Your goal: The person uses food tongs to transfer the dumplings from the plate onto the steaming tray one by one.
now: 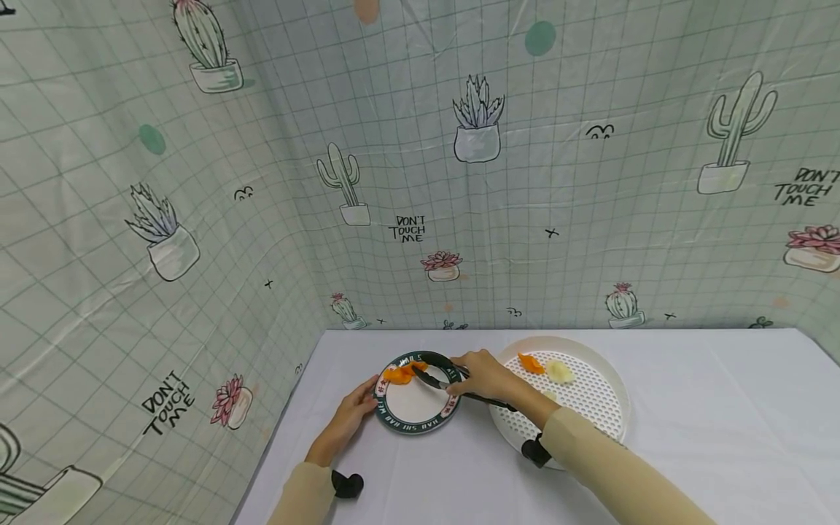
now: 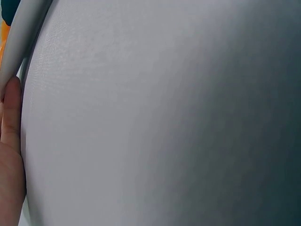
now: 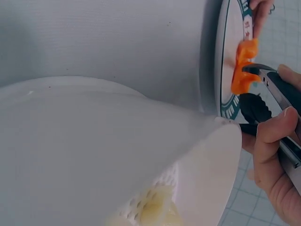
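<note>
Head view: left hand (image 1: 355, 405) holds round green-rimmed white plate (image 1: 413, 406), right hand (image 1: 487, 374) clasps black tongs (image 1: 436, 359) at wavy orange pieces (image 1: 397, 375); I judge mid-transfer, careful lift next.

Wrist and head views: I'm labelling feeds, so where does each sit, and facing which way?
Head: head-worn, facing forward and down at plate, tray and backdrop; left hand, right hand and sleeves show.
Left wrist: wrist-worn, facing mostly tablecloth; left hand at left edge.
Right wrist: wrist-worn, facing past tray to plate; right hand and left fingertips show.
Head and right wrist share: tongs, plate's orange pieces.
</note>
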A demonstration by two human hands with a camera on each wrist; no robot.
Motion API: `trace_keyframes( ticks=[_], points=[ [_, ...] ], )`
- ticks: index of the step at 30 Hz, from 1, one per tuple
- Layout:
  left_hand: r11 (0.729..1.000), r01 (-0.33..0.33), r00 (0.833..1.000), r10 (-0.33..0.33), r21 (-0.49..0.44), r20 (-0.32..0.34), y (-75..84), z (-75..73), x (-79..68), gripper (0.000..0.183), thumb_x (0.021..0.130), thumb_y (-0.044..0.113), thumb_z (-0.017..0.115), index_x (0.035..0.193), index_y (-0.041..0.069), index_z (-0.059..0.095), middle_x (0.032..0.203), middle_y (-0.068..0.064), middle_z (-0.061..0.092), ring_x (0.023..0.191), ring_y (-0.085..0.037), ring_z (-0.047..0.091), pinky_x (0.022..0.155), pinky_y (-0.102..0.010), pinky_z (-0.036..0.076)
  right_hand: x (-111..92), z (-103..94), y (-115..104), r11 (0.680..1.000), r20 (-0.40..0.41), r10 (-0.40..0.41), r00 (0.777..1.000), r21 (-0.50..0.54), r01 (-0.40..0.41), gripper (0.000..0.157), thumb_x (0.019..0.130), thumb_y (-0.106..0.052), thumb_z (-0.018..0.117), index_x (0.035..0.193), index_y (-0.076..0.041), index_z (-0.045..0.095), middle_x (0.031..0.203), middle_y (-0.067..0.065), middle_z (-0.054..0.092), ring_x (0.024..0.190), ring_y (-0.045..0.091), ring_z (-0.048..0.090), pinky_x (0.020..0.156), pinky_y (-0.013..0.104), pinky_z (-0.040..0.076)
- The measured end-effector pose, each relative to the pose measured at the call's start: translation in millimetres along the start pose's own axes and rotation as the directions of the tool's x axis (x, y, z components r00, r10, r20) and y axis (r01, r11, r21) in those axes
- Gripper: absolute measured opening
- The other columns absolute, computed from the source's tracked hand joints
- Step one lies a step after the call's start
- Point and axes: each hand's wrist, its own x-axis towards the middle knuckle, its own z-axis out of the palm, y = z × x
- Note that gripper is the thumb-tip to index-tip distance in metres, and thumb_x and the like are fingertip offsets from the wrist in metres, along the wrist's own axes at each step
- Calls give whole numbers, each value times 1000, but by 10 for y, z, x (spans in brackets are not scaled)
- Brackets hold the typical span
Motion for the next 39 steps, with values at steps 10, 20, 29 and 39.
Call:
trace_keyframes(
  ticks=[10,20,29,39],
  points=[
    [1000,-3,1000,3,14,-7,-22,2,14,53,99,0,48,151,-4,36,156,-26,32,143,-43,30,116,-57,21,18,3,13,1000,5,16,1000,-27,-16,64,84,-26,81,135,5,59,130,24,61,95,26,51,80,40,47],
    [1000,-1,1000,1,13,-10,-38,-7,8,54,99,1,48,151,-4,36,156,-26,32,143,-43,29,117,-58,19,51,7,44,1000,23,-2,1000,-15,2,64,83,-27,82,135,4,59,133,24,60,116,31,55,98,52,46],
    [999,16,1000,-16,32,-5,-68,6,32,53,101,3,48,153,-1,34,157,-25,31,142,-43,31,116,-57,22,80,68,77,999,43,-18,999,-31,19,65,85,-27,80,135,7,57,134,26,58,127,42,51,103,55,43],
    [1000,21,1000,-21,16,-6,-49,-2,30,54,101,3,47,153,0,34,158,-24,29,144,-43,28,116,-57,21,68,87,26,1000,25,7,1000,-18,-7,62,86,-27,79,134,6,58,134,26,59,126,39,52,103,54,44]
  ],
)
